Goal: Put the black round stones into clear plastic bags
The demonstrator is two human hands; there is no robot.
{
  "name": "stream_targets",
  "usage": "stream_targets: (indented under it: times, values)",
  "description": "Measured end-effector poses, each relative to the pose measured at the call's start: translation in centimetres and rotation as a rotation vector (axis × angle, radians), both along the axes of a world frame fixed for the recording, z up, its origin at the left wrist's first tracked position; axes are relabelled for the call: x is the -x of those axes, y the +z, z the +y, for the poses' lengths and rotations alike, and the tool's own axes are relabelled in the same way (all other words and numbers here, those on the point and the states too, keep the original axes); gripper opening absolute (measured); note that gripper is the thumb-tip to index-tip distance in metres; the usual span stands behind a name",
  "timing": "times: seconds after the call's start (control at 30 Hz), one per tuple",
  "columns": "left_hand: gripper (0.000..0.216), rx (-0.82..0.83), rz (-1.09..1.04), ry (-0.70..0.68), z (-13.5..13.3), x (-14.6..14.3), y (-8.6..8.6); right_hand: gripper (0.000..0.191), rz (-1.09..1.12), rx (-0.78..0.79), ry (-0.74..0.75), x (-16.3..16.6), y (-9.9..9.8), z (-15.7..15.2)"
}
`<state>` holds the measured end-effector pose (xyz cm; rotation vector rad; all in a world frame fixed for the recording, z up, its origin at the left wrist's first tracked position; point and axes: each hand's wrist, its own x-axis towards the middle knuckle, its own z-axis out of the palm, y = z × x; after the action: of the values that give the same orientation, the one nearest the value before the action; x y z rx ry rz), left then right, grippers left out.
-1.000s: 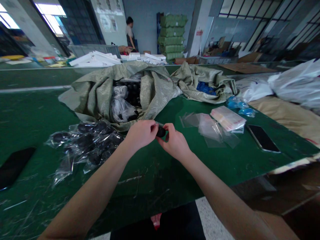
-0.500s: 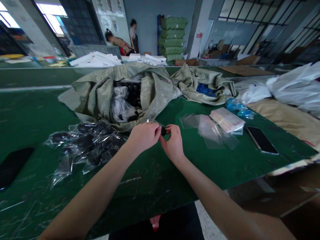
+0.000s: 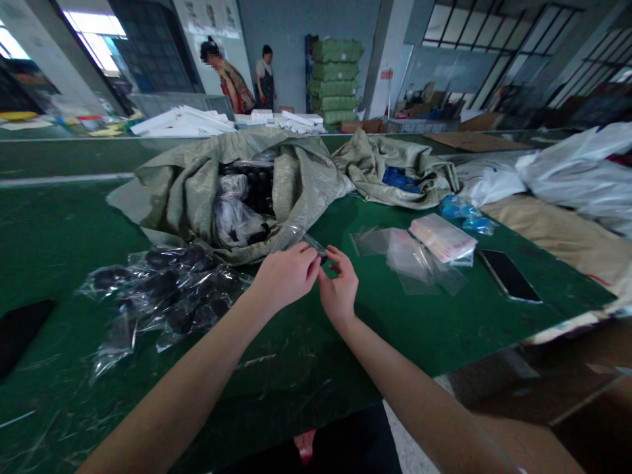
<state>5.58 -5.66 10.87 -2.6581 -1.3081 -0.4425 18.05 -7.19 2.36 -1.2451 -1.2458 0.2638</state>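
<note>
My left hand (image 3: 289,273) is closed on a clear plastic bag (image 3: 314,243), whose film sticks out above the fingers. Pinching the same bag from the other side is my right hand (image 3: 340,284), its fingertips close to the left ones. Something dark shows between the two hands, mostly hidden by fingers and film. To the left lies a pile of black rounded items in clear bags (image 3: 170,286). Flat empty clear bags (image 3: 407,257) are spread to the right, beside a thicker stack of bags (image 3: 443,237).
A large woven sack (image 3: 309,191) with black items stands open ahead, a smaller sack (image 3: 368,168) with blue items behind right. Blue bagged items (image 3: 467,214) and a phone (image 3: 509,275) lie right. A dark flat object (image 3: 22,329) lies far left. Two people are beyond the table.
The black item, plainer between my fingertips before, is now mostly covered by fingers and film. More of the clear bag shows above my left hand. A person in the background has straightened up somewhat.
</note>
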Motion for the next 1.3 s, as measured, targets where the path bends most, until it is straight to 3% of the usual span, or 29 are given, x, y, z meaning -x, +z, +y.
stream_targets:
  times: [0.13, 0.43, 0.73, 1.0, 1.3]
  values:
    - [0.029, -0.009, -0.026, 0.007, -0.2, -0.3, -0.2, 0.027, 0.035, -0.078, 0.009, -0.2, -0.5, 0.3]
    - [0.026, 0.065, -0.106, 0.001, 0.1, -0.2, -0.1, 0.025, -0.222, -0.222, -0.1, -1.2, 0.7, 0.6]
    - [0.025, -0.037, -0.186, 0.179, -0.1, 0.1, 0.4, 0.023, -0.375, -0.274, -0.065, -1.2, 2.3, 0.5]
    - [0.024, -0.099, -0.336, 0.105, 0.3, 0.4, 0.1, 0.026, -0.437, -0.273, -0.041, -0.7, 2.1, 0.3]
    - [0.028, -0.083, -0.305, 0.028, 0.1, 0.4, -0.1, 0.026, -0.367, -0.23, 0.018, -0.3, 1.7, 0.7]
